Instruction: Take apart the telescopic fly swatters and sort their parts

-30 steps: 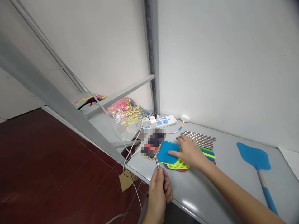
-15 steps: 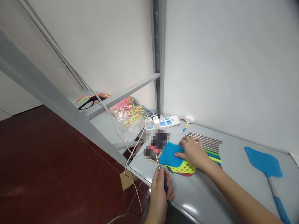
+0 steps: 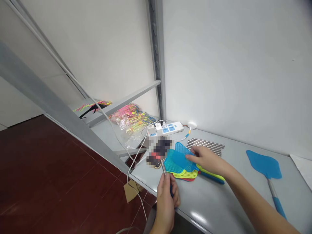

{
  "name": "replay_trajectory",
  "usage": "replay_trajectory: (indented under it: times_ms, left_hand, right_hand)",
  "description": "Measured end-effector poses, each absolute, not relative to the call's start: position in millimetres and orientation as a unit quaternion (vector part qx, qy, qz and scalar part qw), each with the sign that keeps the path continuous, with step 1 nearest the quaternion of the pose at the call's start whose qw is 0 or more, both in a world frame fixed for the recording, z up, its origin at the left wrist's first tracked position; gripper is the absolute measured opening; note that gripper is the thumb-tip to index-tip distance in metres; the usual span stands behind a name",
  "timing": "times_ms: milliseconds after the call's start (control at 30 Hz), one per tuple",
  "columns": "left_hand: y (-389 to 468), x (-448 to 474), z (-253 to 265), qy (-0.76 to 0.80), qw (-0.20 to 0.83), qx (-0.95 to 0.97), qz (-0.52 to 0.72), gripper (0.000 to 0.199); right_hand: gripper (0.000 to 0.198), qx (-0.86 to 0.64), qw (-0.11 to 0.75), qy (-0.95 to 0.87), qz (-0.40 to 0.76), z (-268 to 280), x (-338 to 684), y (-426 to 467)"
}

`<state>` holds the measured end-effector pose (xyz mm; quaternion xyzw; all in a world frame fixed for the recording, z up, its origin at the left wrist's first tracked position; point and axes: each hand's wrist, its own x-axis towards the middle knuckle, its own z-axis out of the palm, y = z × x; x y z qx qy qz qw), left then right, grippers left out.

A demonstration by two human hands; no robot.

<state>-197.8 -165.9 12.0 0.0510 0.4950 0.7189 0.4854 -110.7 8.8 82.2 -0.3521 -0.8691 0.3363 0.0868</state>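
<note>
My right hand (image 3: 207, 159) grips a blue mesh swatter head (image 3: 181, 159) and tilts it up off a stack of coloured swatter heads (image 3: 185, 174) on the grey table (image 3: 219, 201). My left hand (image 3: 166, 203) is closed around a thin metal rod with a blue grip (image 3: 163, 169), its tip pointing up towards the stack. A bundle of metal rods (image 3: 206, 143) lies just behind my right hand.
A finished blue swatter (image 3: 265, 165) lies at the right. A white power strip (image 3: 168, 127) with plugs and cables sits by the shelf post (image 3: 157, 65). A blurred dark object (image 3: 158, 151) is left of the stack. Bags of coloured parts (image 3: 129, 117) lie on the left shelf.
My right hand went from resting flat on the blue swatter head to gripping it and lifting its edge off the stack. The left hand keeps the rod in about the same place.
</note>
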Motion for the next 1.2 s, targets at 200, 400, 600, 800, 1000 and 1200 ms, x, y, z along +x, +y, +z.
replay_trajectory:
  times_ms: [200, 400, 600, 800, 1000, 1200]
  left_hand:
    - [-143.5, -153.2, 21.1, 0.501, 0.575, 0.195, 0.617, 0.048]
    - [-113.9, -121.4, 28.8, 0.564, 0.402, 0.523, 0.497, 0.032]
    - [-89.4, -99.3, 0.9, 0.586, 0.264, 0.658, 0.393, 0.026]
    - [-86.4, -98.9, -7.0, 0.598, 0.144, 0.713, 0.338, 0.032]
    - [-82.6, -101.3, -8.7, 0.577, 0.101, 0.739, 0.331, 0.032]
    - [-81.4, -102.8, -13.5, 0.565, 0.099, 0.747, 0.337, 0.031]
  right_hand:
    - [0.029, -0.447, 0.347, -0.531, 0.631, 91.9, -27.5, -9.0]
    - [0.028, -0.460, 0.576, -0.316, 0.597, 51.1, 52.9, -34.8]
    - [0.030, -0.522, 0.592, -0.327, 0.519, 19.6, 84.6, -51.5]
    - [0.044, -0.578, 0.575, -0.376, 0.441, 5.4, 84.3, -54.7]
    - [0.050, -0.584, 0.555, -0.408, 0.429, 8.2, 81.4, -56.2]
    - [0.051, -0.564, 0.571, -0.409, 0.434, -1.0, 81.9, -54.7]
